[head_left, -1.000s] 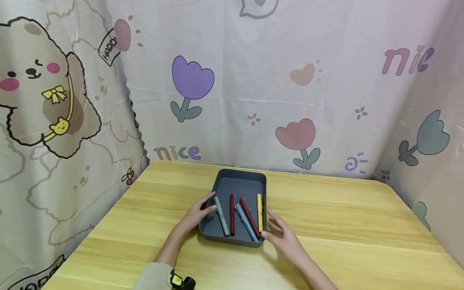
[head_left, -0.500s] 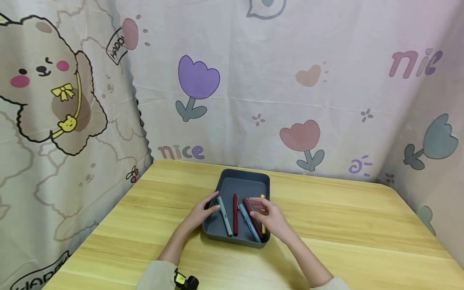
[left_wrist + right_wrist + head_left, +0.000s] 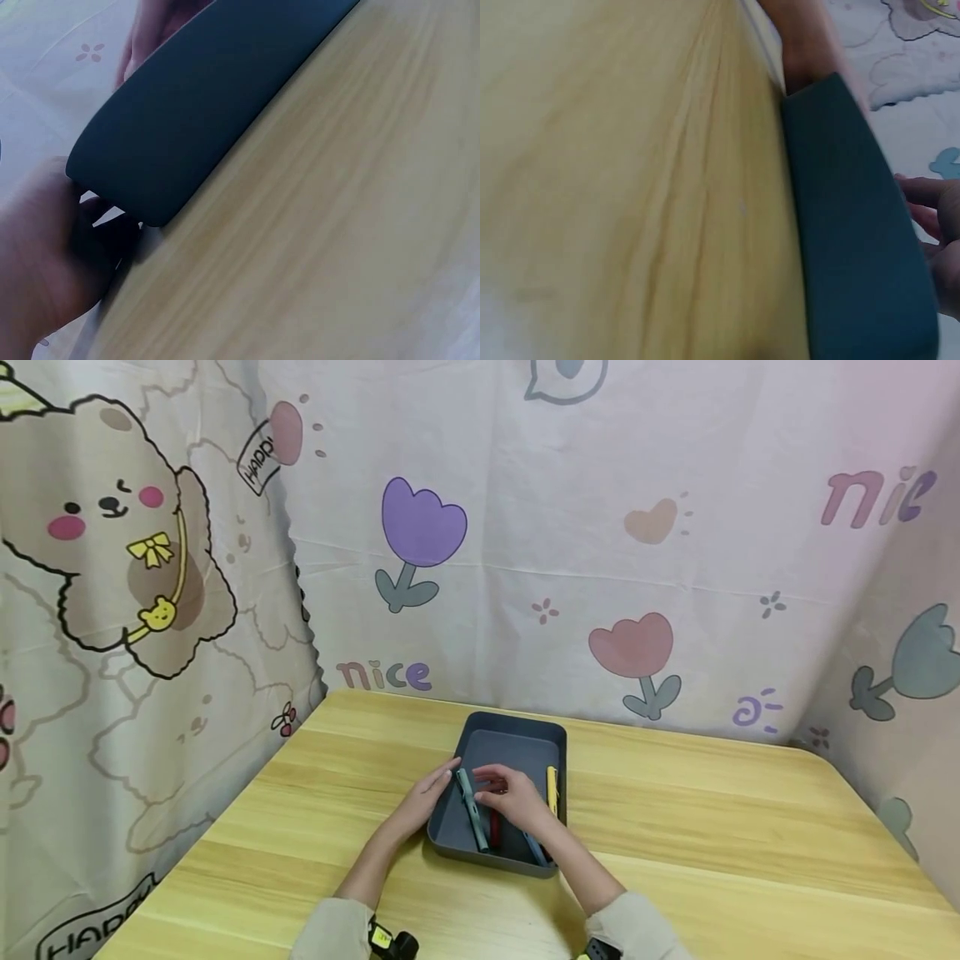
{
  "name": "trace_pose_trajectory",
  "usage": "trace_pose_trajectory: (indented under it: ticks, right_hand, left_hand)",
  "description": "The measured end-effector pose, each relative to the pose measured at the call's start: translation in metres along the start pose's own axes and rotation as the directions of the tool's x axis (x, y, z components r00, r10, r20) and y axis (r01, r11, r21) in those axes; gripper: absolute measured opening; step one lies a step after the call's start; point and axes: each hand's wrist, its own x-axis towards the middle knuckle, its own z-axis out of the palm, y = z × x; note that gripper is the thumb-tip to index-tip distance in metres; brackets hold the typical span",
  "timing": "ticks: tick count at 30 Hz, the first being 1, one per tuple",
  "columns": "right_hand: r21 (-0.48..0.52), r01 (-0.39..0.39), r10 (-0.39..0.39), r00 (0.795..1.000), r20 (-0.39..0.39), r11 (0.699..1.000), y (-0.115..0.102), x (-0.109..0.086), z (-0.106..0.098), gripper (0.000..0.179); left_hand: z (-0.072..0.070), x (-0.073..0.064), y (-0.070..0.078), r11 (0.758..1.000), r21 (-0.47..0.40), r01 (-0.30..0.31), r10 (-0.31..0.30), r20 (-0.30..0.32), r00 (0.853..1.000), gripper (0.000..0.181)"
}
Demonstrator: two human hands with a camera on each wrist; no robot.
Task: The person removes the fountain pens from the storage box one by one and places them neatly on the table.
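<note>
A dark grey tray [image 3: 513, 745] holds several pens. My left hand [image 3: 422, 797] rests at its left side, fingers stretched along the rim; in the left wrist view the hand [image 3: 45, 255] is by the tray's outer wall [image 3: 187, 112]. My right hand [image 3: 517, 800] hovers over the tray, its thumb and fingertips apart near the green pen [image 3: 472, 810], nothing visibly held between them. Under it a dark red pen [image 3: 495, 828] and a blue pen [image 3: 535, 849] show only in part; the other red pen is mostly hidden. A yellow pen [image 3: 552, 787] leans along the right wall.
The tray stands on a light wooden table [image 3: 690, 827]. Behind and beside the table hangs a printed cloth [image 3: 517, 527] with flowers and a bear. A dark wrist device [image 3: 393, 941] sits at the left sleeve.
My right hand has moved from the tray's right rim leftward across the pens to the green one. The left hand's thumb has drawn back from inside the rim towards its fingers.
</note>
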Motion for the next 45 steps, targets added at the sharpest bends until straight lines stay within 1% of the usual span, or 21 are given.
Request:
trace_pose_trajectory:
  ticks: [3, 5, 10, 16, 18, 21, 24, 28, 33, 40, 43, 45]
  right_hand:
    - [-0.020, -0.014, 0.014, 1.000, -0.001, 1.000, 0.004, 0.003, 0.005, 0.033]
    - [-0.030, -0.026, 0.026, 1.000, -0.002, 0.999, 0.007, 0.004, 0.007, 0.032]
    - [-0.054, -0.028, 0.028, 1.000, 0.008, 0.998, 0.011, 0.005, 0.010, 0.030]
    - [-0.099, -0.034, 0.038, 0.999, 0.036, 0.995, 0.008, 0.005, 0.014, 0.032]
    - [-0.121, -0.037, 0.042, 0.998, 0.043, 0.992, 0.007, 0.006, 0.015, 0.033]
    - [-0.150, -0.035, 0.044, 0.998, 0.053, 0.988, 0.007, 0.006, 0.016, 0.033]
    - [-0.189, -0.029, 0.042, 0.997, 0.064, 0.982, 0.007, 0.006, 0.017, 0.034]
    - [-0.235, -0.005, 0.024, 0.997, 0.076, 0.972, 0.006, 0.006, 0.018, 0.036]
    - [-0.266, 0.020, 0.001, 0.997, 0.077, 0.964, 0.005, 0.007, 0.020, 0.035]
    - [-0.312, 0.006, 0.018, 0.997, 0.071, 0.950, 0.005, 0.010, 0.023, 0.036]
    - [-0.340, 0.004, 0.020, 0.998, 0.067, 0.941, 0.004, 0.010, 0.024, 0.035]
    - [-0.356, 0.002, 0.022, 0.998, 0.063, 0.934, 0.003, 0.010, 0.024, 0.035]
  left_hand:
    - [0.001, 0.000, 0.000, 1.000, -0.014, 0.010, -0.010, 0.011, 1.000, 0.046]
    - [0.002, -0.001, 0.001, 1.000, -0.016, 0.007, -0.007, 0.015, 1.000, 0.049]
    - [0.003, -0.001, 0.003, 1.000, -0.014, 0.009, -0.009, 0.005, 1.000, 0.052]
    - [0.003, 0.000, 0.006, 0.999, 0.005, 0.043, -0.043, 0.007, 0.999, 0.050]
    - [0.002, -0.002, 0.013, 0.999, 0.006, 0.049, -0.049, 0.014, 0.999, 0.049]
    - [0.001, -0.008, 0.027, 0.999, 0.004, 0.050, -0.050, 0.025, 0.998, 0.048]
    - [0.001, -0.014, 0.040, 0.999, 0.024, 0.049, -0.049, 0.030, 0.998, 0.047]
    - [0.001, -0.015, 0.044, 0.998, 0.044, 0.046, -0.047, 0.026, 0.999, 0.046]
    - [0.001, -0.015, 0.043, 0.998, 0.041, 0.041, -0.042, 0.023, 0.999, 0.045]
    - [0.001, 0.000, 0.005, 0.997, 0.066, 0.041, -0.041, 0.004, 0.999, 0.052]
    - [0.000, -0.001, 0.007, 0.997, 0.065, 0.039, -0.039, 0.005, 0.999, 0.052]
    - [0.000, -0.004, 0.016, 0.997, 0.064, 0.029, -0.030, 0.013, 0.999, 0.049]
